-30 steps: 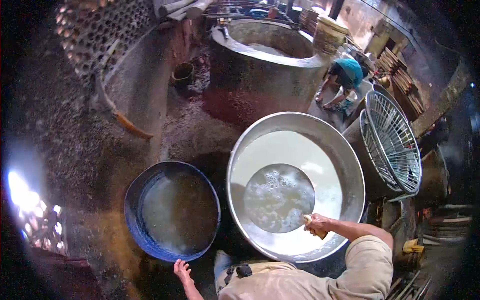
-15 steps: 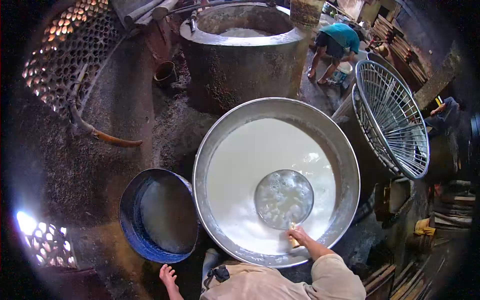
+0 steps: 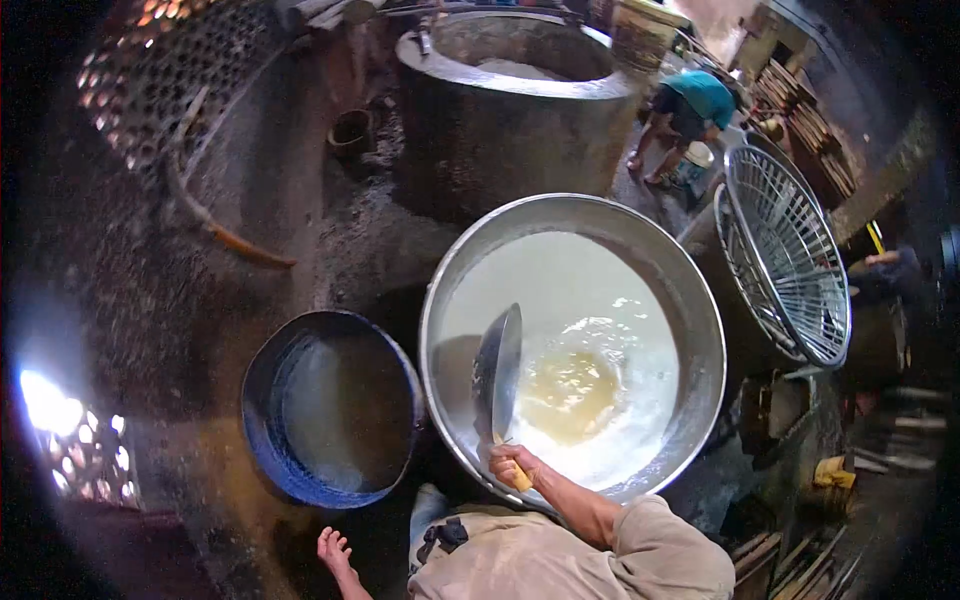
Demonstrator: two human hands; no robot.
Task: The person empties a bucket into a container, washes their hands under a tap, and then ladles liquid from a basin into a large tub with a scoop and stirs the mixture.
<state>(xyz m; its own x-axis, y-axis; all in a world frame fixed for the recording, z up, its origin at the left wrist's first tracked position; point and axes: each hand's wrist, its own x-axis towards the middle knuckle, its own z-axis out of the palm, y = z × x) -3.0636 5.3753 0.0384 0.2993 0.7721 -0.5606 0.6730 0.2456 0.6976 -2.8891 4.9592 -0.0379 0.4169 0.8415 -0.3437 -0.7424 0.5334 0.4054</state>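
Observation:
My right hand [image 3: 512, 464] grips the wooden handle of a wide, round metal ladle [image 3: 497, 370]. Its bowl is tipped on edge over the left part of a big metal vat [image 3: 712, 330]. Milky white liquid [image 3: 530, 265] fills much of this vat, with a rippling yellowish patch [image 3: 572, 398] right of the ladle. My left hand [image 3: 333, 546] hangs empty at the lower left, fingers loosely apart, below a blue tub [image 3: 268, 455]. Murky liquid [image 3: 340, 410] lies in that tub, beside the vat's left wall.
Beyond the vat stands a large round stone-like tank [image 3: 510, 140]. Metal slatted baskets [image 3: 790, 250] lean at the right. A person in a teal shirt [image 3: 700, 98] bends near a white bucket [image 3: 697, 160]. A curved pole [image 3: 225, 235] lies at the left.
My right hand has moved left with the ladle, which has turned from flat in the liquid to tipped on edge. The yellowish patch now shows where the ladle was. My left hand stays low.

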